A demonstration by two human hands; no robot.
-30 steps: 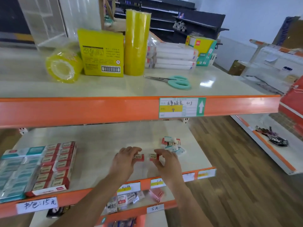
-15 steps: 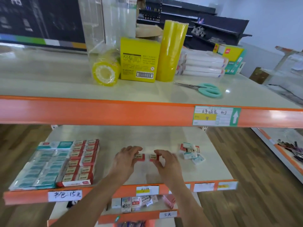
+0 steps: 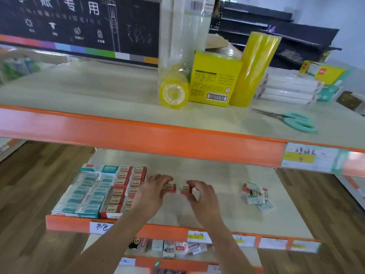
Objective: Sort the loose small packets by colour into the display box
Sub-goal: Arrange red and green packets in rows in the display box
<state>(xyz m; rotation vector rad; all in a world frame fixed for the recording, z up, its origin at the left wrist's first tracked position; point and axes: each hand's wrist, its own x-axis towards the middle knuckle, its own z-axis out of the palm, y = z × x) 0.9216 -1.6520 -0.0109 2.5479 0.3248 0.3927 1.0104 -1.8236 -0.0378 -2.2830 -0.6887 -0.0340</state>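
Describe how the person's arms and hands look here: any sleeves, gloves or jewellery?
Both forearms are bare up to the frame edge, with no sleeves visible. The left hand and right hand wear no gloves, and no rings, watch or bracelets show on either wrist.

Orange-edged shelving [image 3: 138, 133] with pale boards rises above the hands, and a dark poster [image 3: 79, 22] stands behind it. Brown wood flooring [image 3: 33, 175] shows on both sides, with dark racks [image 3: 286, 34] far right.
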